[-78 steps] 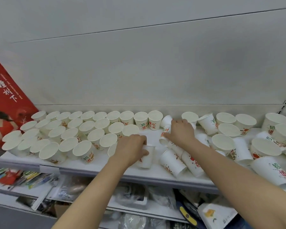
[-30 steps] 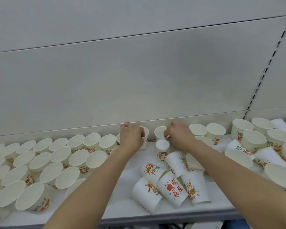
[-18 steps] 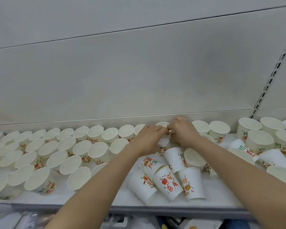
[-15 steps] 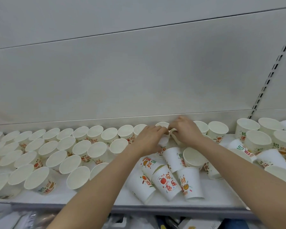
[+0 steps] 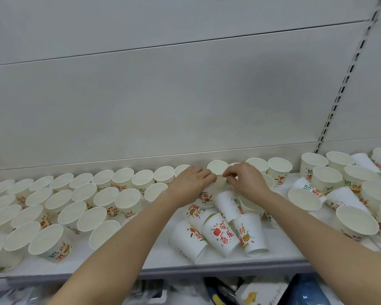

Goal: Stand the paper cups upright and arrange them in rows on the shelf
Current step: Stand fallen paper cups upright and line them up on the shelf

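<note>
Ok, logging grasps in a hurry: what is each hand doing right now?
Left hand: fingers curled against the upright cup at the back row, holding it.
Right hand: fingertips pinching the same cup's other side.

We read red Chinese characters on a tipped cup [image 5: 220, 234] at the shelf front: 平安 beside a red apple and 喜乐 below it. The cup to its right [image 5: 249, 235] carries 招财 above an orange fruit. An upright cup at the front left [image 5: 51, 244] shows green 招 and 进. Other prints are too blurred for us.
</note>
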Demonstrator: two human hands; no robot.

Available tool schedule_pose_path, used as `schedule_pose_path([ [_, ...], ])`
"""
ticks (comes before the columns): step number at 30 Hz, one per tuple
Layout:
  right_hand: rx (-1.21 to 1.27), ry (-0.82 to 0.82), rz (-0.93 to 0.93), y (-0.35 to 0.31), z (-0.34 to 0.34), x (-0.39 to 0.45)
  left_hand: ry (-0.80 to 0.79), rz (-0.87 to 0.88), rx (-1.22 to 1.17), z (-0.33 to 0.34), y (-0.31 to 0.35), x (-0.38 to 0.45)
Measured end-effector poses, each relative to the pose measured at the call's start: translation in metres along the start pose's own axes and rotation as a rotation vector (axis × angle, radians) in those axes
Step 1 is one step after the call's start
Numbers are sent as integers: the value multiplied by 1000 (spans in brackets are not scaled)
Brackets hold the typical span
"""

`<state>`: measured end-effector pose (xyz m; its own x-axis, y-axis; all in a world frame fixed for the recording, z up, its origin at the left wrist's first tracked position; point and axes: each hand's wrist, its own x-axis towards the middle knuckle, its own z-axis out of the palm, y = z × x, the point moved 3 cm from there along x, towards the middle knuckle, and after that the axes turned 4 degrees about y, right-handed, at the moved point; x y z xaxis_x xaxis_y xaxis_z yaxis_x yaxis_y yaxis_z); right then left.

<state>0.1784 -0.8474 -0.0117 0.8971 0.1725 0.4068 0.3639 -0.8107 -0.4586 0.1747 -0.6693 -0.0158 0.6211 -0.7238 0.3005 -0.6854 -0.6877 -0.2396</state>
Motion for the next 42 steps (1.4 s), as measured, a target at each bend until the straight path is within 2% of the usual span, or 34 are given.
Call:
schedule_pose_path([
  [2,22,8,33,-2,2,-4,13,3,2,-6,-6,-5],
  [4,66,49,102,-4,4,-7,76,-75,-20,-15,-14,-15],
  [7,210,147,262,-16,1,-11,292,-440,-299,-31,-22,-38],
  [9,409,148,335,-33,1,-11,391,-703,-528,-33,-15,-53],
  [12,746,164,428,-58,5,-11,340,-860,-754,-26,3,-62],
  [14,771,200,457,-65,8,-10,308,-917,-759,-24,8,-70],
  [16,625,189,391,-69,11,-9,346,-892,-590,-32,10,-85],
  [18,440,127,276,-73,16,-8,447,-682,-462,-47,22,-101],
  [19,357,85,218,-76,20,-8,447,-537,-462,-52,30,-110],
  [21,206,10,119,-83,28,-11,303,-302,-456,-49,48,-128],
  [22,151,-13,76,-85,32,-13,202,-261,-426,-43,54,-136],
  [23,116,-24,40,-86,36,-15,127,-279,-402,-38,58,-143],
  [25,79,-36,20,-84,44,-20,58,-443,-403,-34,59,-152],
  [27,35,-44,18,-81,51,-23,38,-622,-437,-36,60,-152],
  [29,13,-32,4,-80,54,-25,37,-697,-433,-42,63,-147],
  [33,84,84,30,-78,37,-40,-17,-731,-407,-47,63,-132],
  [35,110,84,101,-75,23,-55,-31,-780,-454,-50,58,-130],
  [38,70,3,189,-76,7,-82,-5,-799,-484,-56,51,-137],
  [42,-201,-152,183,-76,6,-118,27,-706,-353,-63,55,-150],
])
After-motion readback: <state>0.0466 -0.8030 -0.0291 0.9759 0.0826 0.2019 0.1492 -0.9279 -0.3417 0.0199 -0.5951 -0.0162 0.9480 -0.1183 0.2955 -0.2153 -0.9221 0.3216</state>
